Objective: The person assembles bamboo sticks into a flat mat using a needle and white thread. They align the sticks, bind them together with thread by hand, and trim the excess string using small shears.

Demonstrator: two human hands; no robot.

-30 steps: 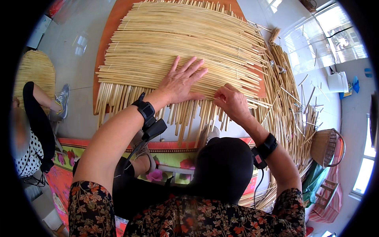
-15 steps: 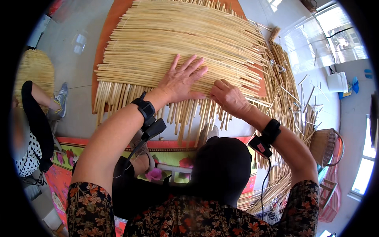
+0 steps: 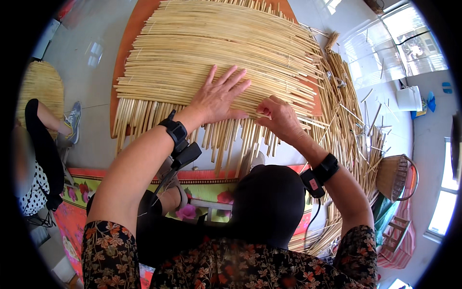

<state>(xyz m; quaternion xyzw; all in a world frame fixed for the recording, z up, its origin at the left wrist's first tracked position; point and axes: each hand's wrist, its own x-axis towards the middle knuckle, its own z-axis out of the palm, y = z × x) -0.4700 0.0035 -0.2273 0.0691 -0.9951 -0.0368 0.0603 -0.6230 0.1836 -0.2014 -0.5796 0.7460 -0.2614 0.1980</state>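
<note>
A mat of straw-coloured stalks lies before me, its stalks side by side across an orange board. Under this layer, other stalks run crosswise and stick out at the near edge. My left hand rests flat on the mat's near part with fingers spread. Beside it, at the near edge, my right hand is closed, thumb and fingertips curled together. What lies between those fingertips, if anything, is too small to make out.
Loose stalks are heaped along the right, near a wicker basket and a white bucket. At the left sits another person beside a second stalk mat. A flowered cloth covers the floor near me.
My right hand has turned slightly and its fingertips have lifted a little from the stalks; the right elbow has drawn inward. My left hand stays almost in place.
</note>
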